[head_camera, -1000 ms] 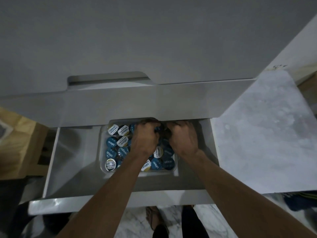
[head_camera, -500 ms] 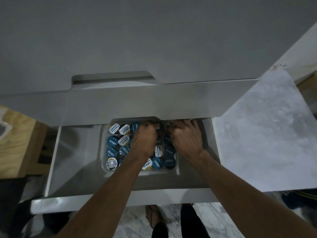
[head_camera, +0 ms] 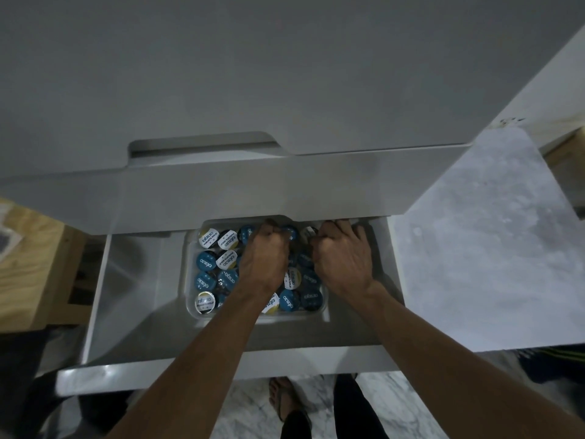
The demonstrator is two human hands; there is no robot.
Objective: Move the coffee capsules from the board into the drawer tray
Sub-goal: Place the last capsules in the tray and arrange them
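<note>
**Observer:** Where are the capsules right now?

**Operator:** From my remote view, the coffee capsules (head_camera: 206, 265) sit packed in the clear tray (head_camera: 189, 282), which rests in the open drawer (head_camera: 133, 299). Foil lids face up, blue and white ones mixed, most touching their neighbours. I see no board in view, so I can't say whether any are left on it.

**Observer:** And the hands?

**Operator:** Both are down at the tray's far end, under the overhanging cabinet front (head_camera: 221, 191). The left hand (head_camera: 264, 258) is curled knuckles-up over the capsules near the back row. Whether it pinches one, I cannot tell; the fingertips are hidden beneath the hand. The right hand (head_camera: 343, 258) is curled too, fingers tucked down at the tray's far right corner. Something pale shows just beside its knuckles, too small to name. Its hold I also cannot tell.

**Observer:** Why work so far back?

**Operator:** My judgement: the near rows look full, lids level, so any gap would be at the back. Curled fingers suit seating or nudging small round cups into a tight pack.

**Observer:** Progress?

**Operator:** Late stage, I'd judge. The tray looks nearly full.

**Observer:** Risks?

**Operator:** Little headroom under the cabinet front, and crowded capsules could tip or ride up onto one another if pressed. The grey worktop (head_camera: 481, 248) to the right holds nothing I can see.
</note>
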